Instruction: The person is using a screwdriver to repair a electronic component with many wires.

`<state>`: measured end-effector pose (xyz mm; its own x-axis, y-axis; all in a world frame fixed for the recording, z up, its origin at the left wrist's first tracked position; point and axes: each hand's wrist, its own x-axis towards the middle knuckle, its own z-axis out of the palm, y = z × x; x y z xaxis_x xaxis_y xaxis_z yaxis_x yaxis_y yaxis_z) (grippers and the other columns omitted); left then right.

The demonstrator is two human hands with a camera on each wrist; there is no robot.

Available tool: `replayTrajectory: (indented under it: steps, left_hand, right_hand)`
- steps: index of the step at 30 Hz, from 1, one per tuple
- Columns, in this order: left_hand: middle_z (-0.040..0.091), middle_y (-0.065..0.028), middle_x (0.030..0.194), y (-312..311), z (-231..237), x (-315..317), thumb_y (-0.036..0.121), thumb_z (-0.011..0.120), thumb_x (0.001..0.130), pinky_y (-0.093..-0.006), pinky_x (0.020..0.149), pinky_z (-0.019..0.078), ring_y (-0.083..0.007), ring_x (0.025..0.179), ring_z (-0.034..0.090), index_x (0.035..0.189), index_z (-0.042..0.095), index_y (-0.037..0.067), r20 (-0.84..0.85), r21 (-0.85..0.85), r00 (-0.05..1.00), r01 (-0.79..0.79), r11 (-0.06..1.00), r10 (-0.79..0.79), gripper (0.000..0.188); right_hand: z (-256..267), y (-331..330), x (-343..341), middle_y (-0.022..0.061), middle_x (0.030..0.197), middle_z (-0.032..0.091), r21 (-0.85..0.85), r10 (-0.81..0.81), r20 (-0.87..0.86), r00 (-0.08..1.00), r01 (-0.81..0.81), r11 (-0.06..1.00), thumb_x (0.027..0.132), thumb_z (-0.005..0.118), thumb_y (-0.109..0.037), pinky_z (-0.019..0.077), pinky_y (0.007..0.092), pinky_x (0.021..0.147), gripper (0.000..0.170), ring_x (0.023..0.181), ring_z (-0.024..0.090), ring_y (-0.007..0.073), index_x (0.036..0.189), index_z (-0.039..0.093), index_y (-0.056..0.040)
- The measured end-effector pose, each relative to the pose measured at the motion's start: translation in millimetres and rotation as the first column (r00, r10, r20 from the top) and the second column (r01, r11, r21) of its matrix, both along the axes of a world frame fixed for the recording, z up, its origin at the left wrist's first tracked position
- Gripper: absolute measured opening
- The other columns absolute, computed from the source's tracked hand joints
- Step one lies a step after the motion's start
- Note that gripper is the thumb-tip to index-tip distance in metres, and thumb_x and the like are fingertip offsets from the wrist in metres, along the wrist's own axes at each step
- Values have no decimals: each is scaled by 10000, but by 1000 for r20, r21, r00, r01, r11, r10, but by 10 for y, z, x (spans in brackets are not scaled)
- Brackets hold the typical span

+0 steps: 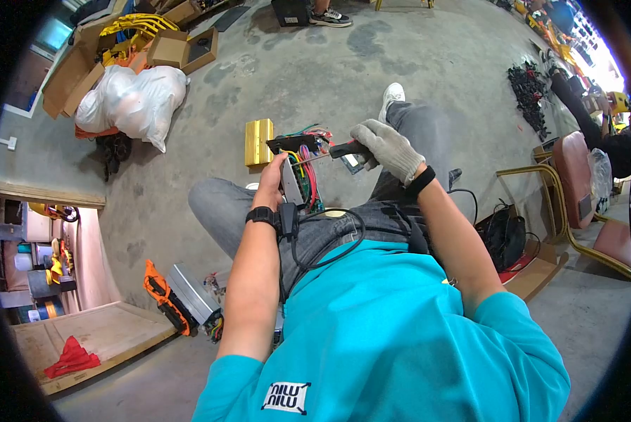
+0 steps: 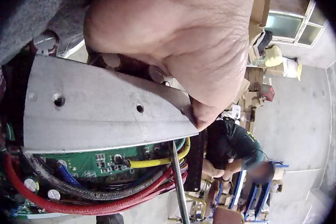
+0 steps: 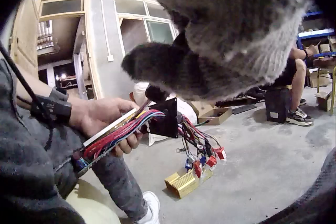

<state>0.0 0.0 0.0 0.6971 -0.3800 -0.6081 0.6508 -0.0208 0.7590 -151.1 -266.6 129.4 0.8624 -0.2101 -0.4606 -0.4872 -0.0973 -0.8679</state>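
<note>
The bare left hand gripped the metal plate of a circuit board, held above the lap; the gloved right hand gripped a screwdriver, its shaft by the plate's edge, contact unclear. Coloured wires partly covered the board. A gold box sat beyond on the stained concrete floor, a white bag left, a chair right.

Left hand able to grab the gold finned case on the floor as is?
Probably not without letting go: the left hand grips the wired circuit board unit. Otherwise the gold finned case looks reachable, lying just beyond that hand with its top uncovered in the head view.
</note>
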Motion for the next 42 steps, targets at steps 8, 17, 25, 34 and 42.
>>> replayTrajectory:
  steps: [8, 17, 25, 34, 42]
  left_hand:
    - [745, 10, 886, -51, 68, -133, 437, 658, 932, -346, 708, 558, -168, 769, 704, 1022, 741, 163, -24, 7, 1000, 16, 1000, -16, 301]
    - [749, -6, 887, -18, 54, -27, 419, 668, 953, -372, 688, 580, -183, 766, 707, 1026, 742, 158, -26, -5, 1000, 16, 1000, -16, 281]
    - [742, -4, 896, -30, -6, -1, 456, 664, 927, -375, 712, 560, -189, 774, 698, 1015, 738, 158, -8, -7, 1000, 7, 1000, -7, 319]
    - [743, 2, 855, -47, 40, 9, 426, 657, 942, -347, 683, 552, -177, 730, 692, 968, 749, 161, 4, -26, 1000, -9, 1000, 9, 282]
    - [752, -4, 847, -45, 68, -6, 409, 649, 950, -334, 667, 563, -168, 714, 705, 961, 756, 149, 41, -62, 999, 0, 998, 3, 281]
  right_hand:
    - [0, 67, -121, 106, 944, 690, -99, -43, 340, 939, 81, 992, 975, 618, -345, 566, 302, 668, 434, 710, 678, 147, 1214, 642, 16]
    - [-261, -5, -49, 88, 939, 701, -113, -14, 416, 909, 67, 991, 969, 663, -312, 576, 288, 659, 446, 703, 679, 133, 1271, 624, 14]
    - [-188, -13, -75, 106, 1019, 710, -228, 87, 372, 924, 0, 974, 970, 687, -285, 570, 287, 734, 484, 818, 693, 150, 1314, 589, 41]
    - [-60, 52, -85, 112, 937, 699, 0, -42, 169, 985, 43, 999, 908, 702, -281, 554, 292, 706, 476, 811, 681, 137, 1252, 618, 37]
    - [-11, 94, -114, 100, 940, 685, -20, -53, 203, 978, 58, 998, 912, 683, -264, 526, 283, 694, 446, 780, 648, 137, 1234, 622, 38]
